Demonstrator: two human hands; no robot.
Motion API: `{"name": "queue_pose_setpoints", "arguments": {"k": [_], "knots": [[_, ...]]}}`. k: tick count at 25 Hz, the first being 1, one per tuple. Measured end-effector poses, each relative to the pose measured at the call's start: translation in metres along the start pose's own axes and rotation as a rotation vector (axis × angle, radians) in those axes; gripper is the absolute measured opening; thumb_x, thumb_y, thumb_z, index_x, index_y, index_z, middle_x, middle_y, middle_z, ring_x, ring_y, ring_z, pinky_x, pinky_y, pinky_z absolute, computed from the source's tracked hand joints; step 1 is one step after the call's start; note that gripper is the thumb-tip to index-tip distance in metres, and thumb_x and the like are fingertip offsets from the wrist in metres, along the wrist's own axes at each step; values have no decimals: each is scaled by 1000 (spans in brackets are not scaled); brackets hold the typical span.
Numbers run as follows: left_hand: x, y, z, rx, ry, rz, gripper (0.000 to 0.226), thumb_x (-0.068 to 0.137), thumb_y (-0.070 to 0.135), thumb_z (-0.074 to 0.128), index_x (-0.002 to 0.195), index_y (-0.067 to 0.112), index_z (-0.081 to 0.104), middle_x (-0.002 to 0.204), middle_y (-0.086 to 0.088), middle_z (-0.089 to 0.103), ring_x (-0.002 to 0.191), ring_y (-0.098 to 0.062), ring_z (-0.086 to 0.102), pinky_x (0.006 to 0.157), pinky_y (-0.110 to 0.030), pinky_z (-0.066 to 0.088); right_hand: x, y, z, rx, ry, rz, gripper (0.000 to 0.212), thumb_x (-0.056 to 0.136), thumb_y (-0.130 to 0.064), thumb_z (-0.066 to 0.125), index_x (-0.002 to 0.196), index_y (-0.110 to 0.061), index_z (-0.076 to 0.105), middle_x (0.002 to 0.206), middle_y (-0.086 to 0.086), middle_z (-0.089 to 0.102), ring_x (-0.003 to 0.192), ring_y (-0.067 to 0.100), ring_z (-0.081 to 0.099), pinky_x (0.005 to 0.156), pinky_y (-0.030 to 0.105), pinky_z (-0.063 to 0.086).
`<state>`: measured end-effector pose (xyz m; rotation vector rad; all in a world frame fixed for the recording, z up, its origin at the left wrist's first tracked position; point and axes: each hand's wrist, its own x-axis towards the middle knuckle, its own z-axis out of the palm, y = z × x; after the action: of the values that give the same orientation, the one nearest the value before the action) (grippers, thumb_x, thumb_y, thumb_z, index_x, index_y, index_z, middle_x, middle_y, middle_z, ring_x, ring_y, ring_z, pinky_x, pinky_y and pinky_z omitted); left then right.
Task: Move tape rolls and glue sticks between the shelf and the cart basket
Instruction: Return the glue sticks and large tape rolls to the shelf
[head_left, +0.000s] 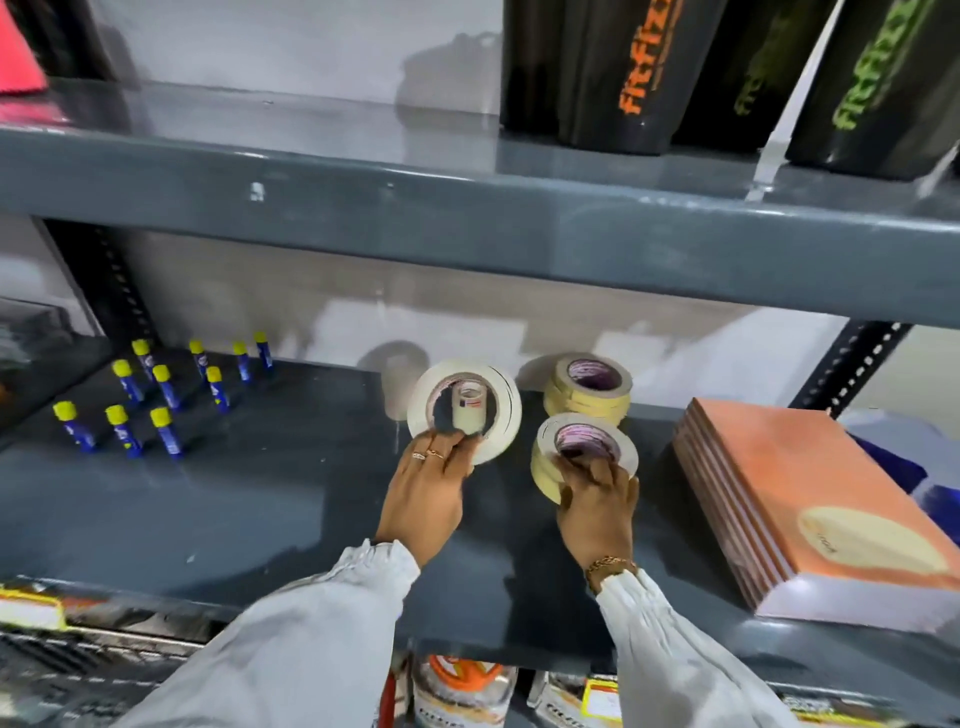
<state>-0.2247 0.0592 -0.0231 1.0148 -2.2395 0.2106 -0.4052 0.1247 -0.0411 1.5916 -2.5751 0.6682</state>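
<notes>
On the grey shelf, my left hand grips a large white tape roll tilted on edge; a small white roll shows through its hole. My right hand holds the near stack of cream tape rolls, fingers hooked into the core. Behind it stands a second stack of cream tape rolls, untouched. Several blue glue sticks with yellow caps stand upright at the shelf's left. The cart basket is not clearly in view.
A stack of orange notebooks lies to the right of the tape. Dark bottles stand on the upper shelf, whose front edge overhangs. Packaged goods sit on the level below.
</notes>
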Motion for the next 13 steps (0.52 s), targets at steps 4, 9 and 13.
{"name": "queue_pose_setpoints", "arguments": {"k": [4,9,13], "knots": [[10,9,3,-5,14,6,53,55,-6,81,105,4,68,96,-16,72,86,-35,69,80,-43,57,-1,1,3,66,8,-39,59,71,0,70,124,-23,61,124,17,57,122,45,43,112,67,18],[28,32,12,-104,-106,173,53,62,-8,77,111,4,65,103,-16,70,90,-37,67,78,-41,58,-15,2,1,251,230,41,52,82,-4,64,132,-3,50,135,24,51,128,46,40,110,67,19],[50,55,30,-231,-281,302,54,74,-12,62,124,6,57,120,-20,63,107,-39,59,93,-43,51,-31,5,-4,500,388,204,55,86,-17,51,132,9,42,136,31,45,126,47,41,108,65,28]]}}
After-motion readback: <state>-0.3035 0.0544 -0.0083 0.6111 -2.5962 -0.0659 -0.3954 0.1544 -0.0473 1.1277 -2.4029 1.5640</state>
